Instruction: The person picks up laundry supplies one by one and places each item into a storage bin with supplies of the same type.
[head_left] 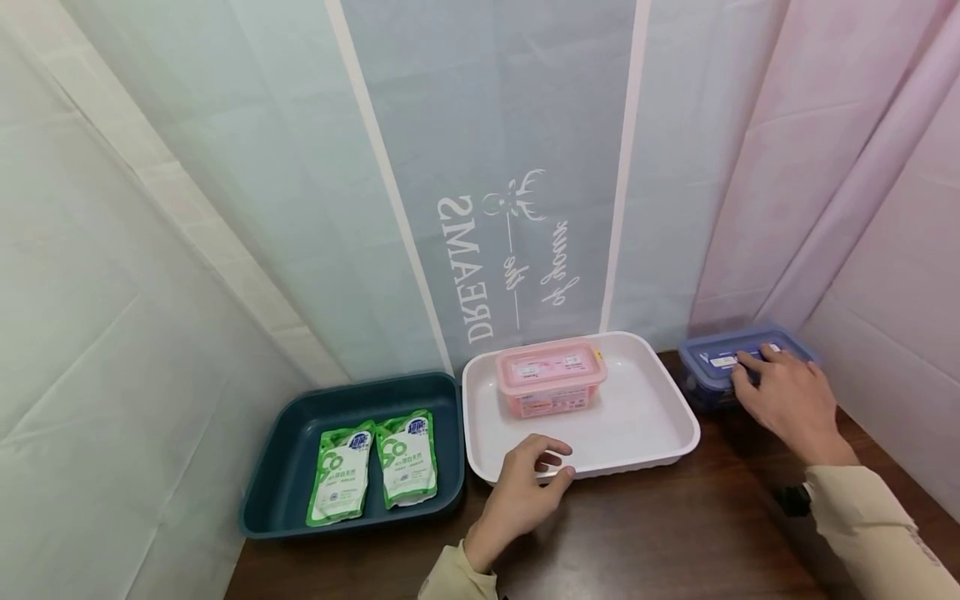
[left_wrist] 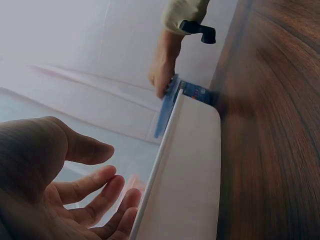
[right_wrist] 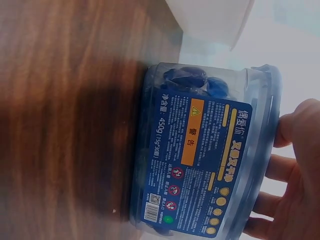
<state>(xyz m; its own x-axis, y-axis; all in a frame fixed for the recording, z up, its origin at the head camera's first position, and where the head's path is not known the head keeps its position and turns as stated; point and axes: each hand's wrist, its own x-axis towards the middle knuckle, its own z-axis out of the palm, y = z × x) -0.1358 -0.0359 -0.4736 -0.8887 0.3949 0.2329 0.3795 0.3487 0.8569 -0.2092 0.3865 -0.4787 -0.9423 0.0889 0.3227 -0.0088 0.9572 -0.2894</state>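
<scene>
My right hand (head_left: 787, 400) rests on the lid of a blue lidded tub (head_left: 711, 385) at the far right, its fingertips on the top. Dark blue pods (right_wrist: 187, 77) show through the tub's clear side in the right wrist view, above a printed blue label (right_wrist: 192, 165). My left hand (head_left: 525, 487), fingers loosely bent and holding nothing, hovers by the front rim of a white tray (head_left: 637, 433). A pink lidded tub (head_left: 551, 379) stands inside that tray, towards the back left.
Left of the white tray, a dark teal tray (head_left: 288, 442) holds two green-and-white pouches (head_left: 341, 475) lying side by side. All stand on a dark wooden table (head_left: 637, 533). A printed curtain (head_left: 525, 100) hangs close behind the trays, with pale fabric at both sides.
</scene>
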